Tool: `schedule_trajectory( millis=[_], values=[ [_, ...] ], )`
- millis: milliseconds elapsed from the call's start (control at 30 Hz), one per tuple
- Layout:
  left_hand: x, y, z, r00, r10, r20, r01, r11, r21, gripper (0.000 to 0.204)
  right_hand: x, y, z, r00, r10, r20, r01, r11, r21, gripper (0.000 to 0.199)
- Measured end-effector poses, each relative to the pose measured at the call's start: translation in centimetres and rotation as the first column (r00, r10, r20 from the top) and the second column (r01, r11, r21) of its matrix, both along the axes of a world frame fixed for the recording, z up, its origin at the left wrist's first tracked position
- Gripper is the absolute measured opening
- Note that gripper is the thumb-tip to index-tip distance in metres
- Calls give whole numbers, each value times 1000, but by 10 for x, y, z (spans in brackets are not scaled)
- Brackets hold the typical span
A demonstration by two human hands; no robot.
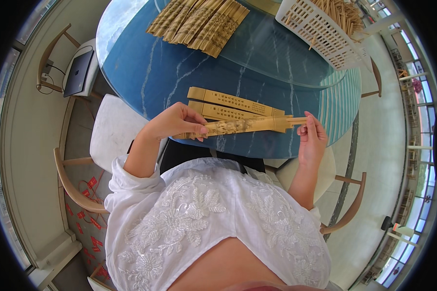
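My left hand (181, 122) grips the left end of a long gold paper chopstick sleeve (243, 126) printed with dark patterns. From the sleeve's right end a pair of wooden chopsticks (296, 121) sticks out partway. My right hand (312, 136) pinches the outer ends of these chopsticks between thumb and fingers. Just beyond, two more gold sleeves (238, 100) lie flat on the blue table, side by side, with dark print facing up. The held sleeve partly covers the nearer one.
A fanned row of gold sleeves (199, 23) lies at the table's far left. At the far right, a white plastic basket (320, 41) full of loose chopsticks (342, 17) stands on the glass turntable (257, 60). Chairs surround the blue table (131, 63); one holds a laptop (78, 72).
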State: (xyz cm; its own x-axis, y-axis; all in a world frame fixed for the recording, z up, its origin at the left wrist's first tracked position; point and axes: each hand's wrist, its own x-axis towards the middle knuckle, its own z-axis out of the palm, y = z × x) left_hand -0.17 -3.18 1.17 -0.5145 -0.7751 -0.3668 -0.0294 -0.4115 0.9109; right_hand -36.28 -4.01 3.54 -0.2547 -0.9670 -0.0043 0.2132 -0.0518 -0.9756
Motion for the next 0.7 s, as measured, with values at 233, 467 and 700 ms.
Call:
schedule_trajectory(
  millis=[233,467,700],
  values=[
    [-9,-2,0,998,26,-50,-26,1000,-4,20,19,-4,-6,951,-178,-254,135,975,-178,26],
    [-15,-2,-3,997,-64,-34,64,998,-8,24,20,-16,4,978,-108,-178,86,988,-129,27],
    [-43,2,-4,988,-103,-117,117,985,124,28,18,-45,16,985,-54,-163,43,997,-70,28]
  ],
)
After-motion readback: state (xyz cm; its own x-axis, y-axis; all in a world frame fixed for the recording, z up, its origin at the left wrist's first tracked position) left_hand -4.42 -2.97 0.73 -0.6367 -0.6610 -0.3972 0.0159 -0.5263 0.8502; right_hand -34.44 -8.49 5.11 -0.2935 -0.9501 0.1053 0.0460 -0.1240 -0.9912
